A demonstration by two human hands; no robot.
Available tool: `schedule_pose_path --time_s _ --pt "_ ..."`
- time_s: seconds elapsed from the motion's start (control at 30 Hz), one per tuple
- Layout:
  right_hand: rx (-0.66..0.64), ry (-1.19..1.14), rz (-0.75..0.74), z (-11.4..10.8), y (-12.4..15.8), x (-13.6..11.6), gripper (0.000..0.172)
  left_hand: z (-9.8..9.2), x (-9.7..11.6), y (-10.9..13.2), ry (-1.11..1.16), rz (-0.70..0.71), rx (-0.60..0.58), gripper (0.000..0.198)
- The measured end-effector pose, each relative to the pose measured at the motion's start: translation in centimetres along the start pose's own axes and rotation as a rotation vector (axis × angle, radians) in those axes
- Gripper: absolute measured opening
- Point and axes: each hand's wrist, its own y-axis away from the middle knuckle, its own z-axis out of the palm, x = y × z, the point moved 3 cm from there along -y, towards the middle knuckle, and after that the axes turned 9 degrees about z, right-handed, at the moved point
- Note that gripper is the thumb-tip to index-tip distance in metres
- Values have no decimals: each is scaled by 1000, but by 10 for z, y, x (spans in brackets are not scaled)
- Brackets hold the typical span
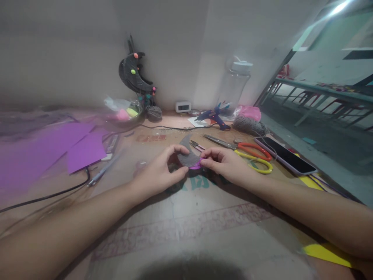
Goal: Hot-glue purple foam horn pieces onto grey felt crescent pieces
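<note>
A small grey crescent [189, 154] is held between both hands above the cardboard-covered table, near the middle of the view. Along its lower right edge a purple piece [197, 165] shows. My left hand [163, 167] grips the crescent's left side between the thumb below and the fingers above. On the other side, my right hand [218, 161] pinches the purple piece at the crescent's right tip. Small snips [197, 146] lie just behind the hands.
Scissors [253, 155] and a phone [287, 155] lie right. Behind are a glue gun [214, 116], grey yarn [250, 125], a clear bottle [235, 83], a small clock [183, 107] and a dark crescent ornament [131, 74]. Purple sheets [86, 151], a pen [100, 173] and a black cable [58, 193] lie left.
</note>
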Motion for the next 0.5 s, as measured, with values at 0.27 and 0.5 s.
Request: schedule_pose_path --time_s 0.27,0.5 --pt "-47 148 -16 -9 -7 2 23 -1 1 -3 104 -51 -22 34" --pt "-112 131 -4 -10 -9 1 14 -1 1 -3 107 -46 -92 44"
